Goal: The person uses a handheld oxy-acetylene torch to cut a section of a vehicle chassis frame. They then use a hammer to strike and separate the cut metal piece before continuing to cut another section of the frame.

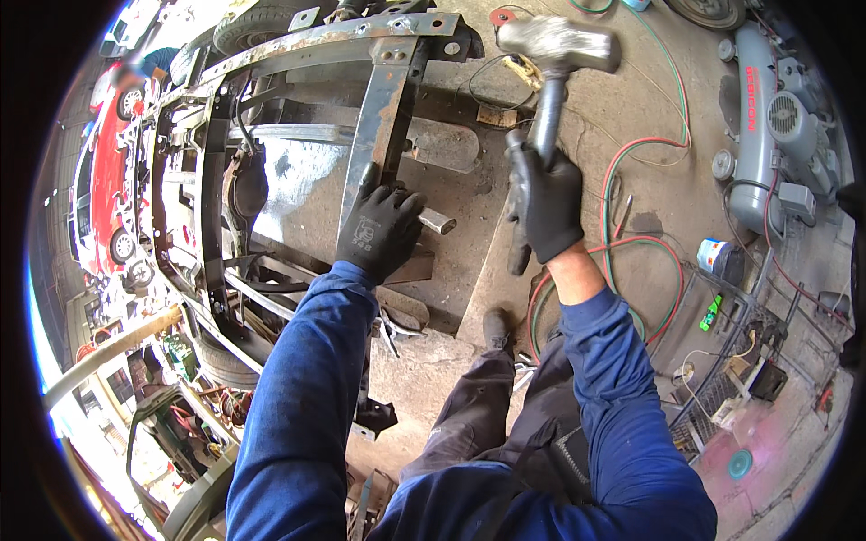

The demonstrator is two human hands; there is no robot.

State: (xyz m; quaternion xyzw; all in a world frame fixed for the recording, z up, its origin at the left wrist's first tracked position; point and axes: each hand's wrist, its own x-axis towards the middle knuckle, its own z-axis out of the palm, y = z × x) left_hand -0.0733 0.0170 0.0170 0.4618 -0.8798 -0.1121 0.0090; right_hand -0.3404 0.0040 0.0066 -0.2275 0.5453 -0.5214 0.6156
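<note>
Vehicle frame (214, 171) spans 9 to 12 o'clock from view centre, steel, scuffed and rust-marked; its near crossmember (374, 135) lies at 11. Left hand (383, 225), black-gloved, rests on that crossmember, fingers curled; a blunt metal bar (438, 222) juts out just beside it, toward its 3 o'clock. Cannot tell whether the bar is gripped. Right hand (548, 203), also gloved, is wrapped round the handle of a hammer (564, 50), held up at 1 o'clock, head blurred. Step in hand reads as hammering at the crossmember, my judgement; next blow would call for a steady left hand, fingers clear of the strike line. Markings: pale print on the left glove (365, 234); red lettering along a grey compressor tank (750, 162) at 2 o'clock; blue-and-white label on a tub (719, 257) at 3, too small to read.
</note>
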